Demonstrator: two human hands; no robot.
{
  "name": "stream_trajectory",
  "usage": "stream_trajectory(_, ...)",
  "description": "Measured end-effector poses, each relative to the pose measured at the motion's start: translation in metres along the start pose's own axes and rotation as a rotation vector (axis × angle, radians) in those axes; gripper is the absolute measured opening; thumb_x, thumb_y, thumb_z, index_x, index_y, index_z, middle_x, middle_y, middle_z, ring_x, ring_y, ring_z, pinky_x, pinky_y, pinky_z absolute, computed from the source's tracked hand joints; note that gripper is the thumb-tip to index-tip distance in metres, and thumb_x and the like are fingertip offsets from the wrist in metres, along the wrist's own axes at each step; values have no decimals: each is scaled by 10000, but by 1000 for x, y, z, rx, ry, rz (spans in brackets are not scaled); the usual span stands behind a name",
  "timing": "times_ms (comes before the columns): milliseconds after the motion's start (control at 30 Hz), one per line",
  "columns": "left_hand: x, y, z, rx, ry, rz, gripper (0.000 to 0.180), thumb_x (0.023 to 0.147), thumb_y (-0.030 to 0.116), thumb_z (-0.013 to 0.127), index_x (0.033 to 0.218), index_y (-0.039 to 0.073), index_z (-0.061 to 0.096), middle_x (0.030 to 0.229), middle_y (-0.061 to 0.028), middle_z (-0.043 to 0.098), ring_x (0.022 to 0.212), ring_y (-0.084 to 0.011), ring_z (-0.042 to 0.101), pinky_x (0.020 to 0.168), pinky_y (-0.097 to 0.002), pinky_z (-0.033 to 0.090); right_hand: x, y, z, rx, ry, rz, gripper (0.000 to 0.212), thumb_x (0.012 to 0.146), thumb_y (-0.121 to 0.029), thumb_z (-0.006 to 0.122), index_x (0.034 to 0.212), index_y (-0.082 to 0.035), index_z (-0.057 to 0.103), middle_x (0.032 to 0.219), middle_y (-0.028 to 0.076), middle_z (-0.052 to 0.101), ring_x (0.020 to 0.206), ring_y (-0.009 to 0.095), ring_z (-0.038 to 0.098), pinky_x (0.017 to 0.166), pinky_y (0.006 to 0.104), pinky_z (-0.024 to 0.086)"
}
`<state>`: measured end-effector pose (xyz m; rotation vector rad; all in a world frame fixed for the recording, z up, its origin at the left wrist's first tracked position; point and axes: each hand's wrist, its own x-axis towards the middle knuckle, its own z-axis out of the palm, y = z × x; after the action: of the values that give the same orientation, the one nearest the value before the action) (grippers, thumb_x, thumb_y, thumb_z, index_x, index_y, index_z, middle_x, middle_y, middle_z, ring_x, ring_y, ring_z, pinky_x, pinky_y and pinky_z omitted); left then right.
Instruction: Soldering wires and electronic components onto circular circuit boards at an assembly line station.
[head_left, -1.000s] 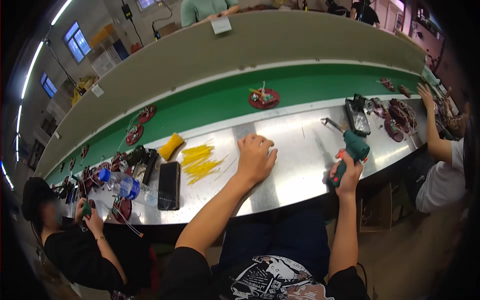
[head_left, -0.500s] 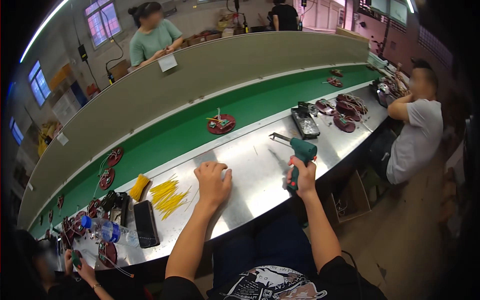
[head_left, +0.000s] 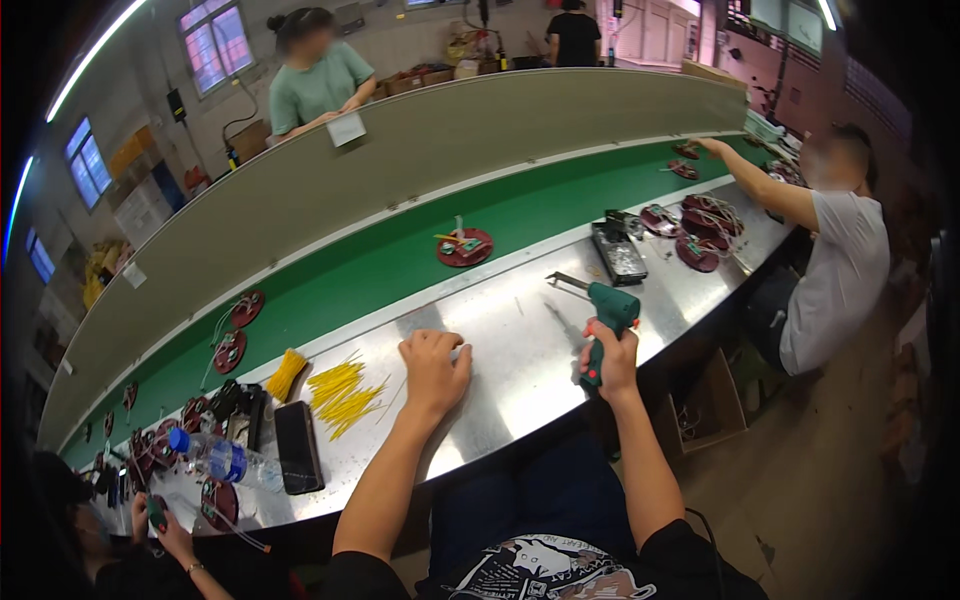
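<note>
My right hand (head_left: 617, 362) is wrapped round the handle of a green soldering gun (head_left: 611, 308), held over the metal bench with its tip toward the far left. On the bench top rests my left hand (head_left: 436, 372), fingers loosely bent, thumb apart, nothing visible in it. Left of that hand lies a spread of cut yellow wires or ties (head_left: 345, 398), with a bundled yellow bunch (head_left: 287, 374) beside it. Beyond both hands, a dark red round disc with small green boards and wires (head_left: 465, 247) sits on the green belt (head_left: 375, 265).
A black phone (head_left: 299, 448) and a water bottle (head_left: 225, 460) lie at left. Near the gun's tip stands a black metal box (head_left: 620, 255), with piled discs (head_left: 712, 225) further right. A co-worker (head_left: 835, 230) sits at right; another's hands (head_left: 165, 525) show lower left.
The discs on the belt have shifted rightward. At right the co-worker has stretched an arm to a disc on the belt. My hands keep their pose; the whole view has shifted slightly.
</note>
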<state>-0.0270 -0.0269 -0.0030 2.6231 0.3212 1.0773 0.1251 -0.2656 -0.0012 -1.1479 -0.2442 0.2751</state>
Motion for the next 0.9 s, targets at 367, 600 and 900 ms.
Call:
stream_trajectory(367, 1, 2, 2, -34, -28, -9, 116, 822, 177, 694, 872, 72, 698, 893, -64, 682, 975, -281, 560, 911, -439, 335, -1, 0, 0, -23, 14, -13, 227, 918, -201, 628, 983, 12, 584, 770, 66, 598, 459, 147, 548, 403, 282, 430)
stream_trajectory(600, 2, 3, -3, -42, -41, -14, 137, 823, 190, 688, 873, 63, 700, 886, -83, 680, 972, -278, 558, 920, -435, 338, 2, 5, -2, -21, 13, -28, 233, 918, -202, 629, 984, 17, 586, 788, 72, 604, 462, 150, 553, 403, 285, 433)
stream_trajectory(900, 1, 5, -1, -44, -59, -18, 111, 825, 177, 689, 872, 77, 701, 874, -63, 691, 959, -276, 572, 910, -429, 338, -2, -3, 1, 2, 10, -26, 239, 912, -205, 650, 973, 18, 589, 785, 82, 602, 468, 154, 558, 409, 290, 445)
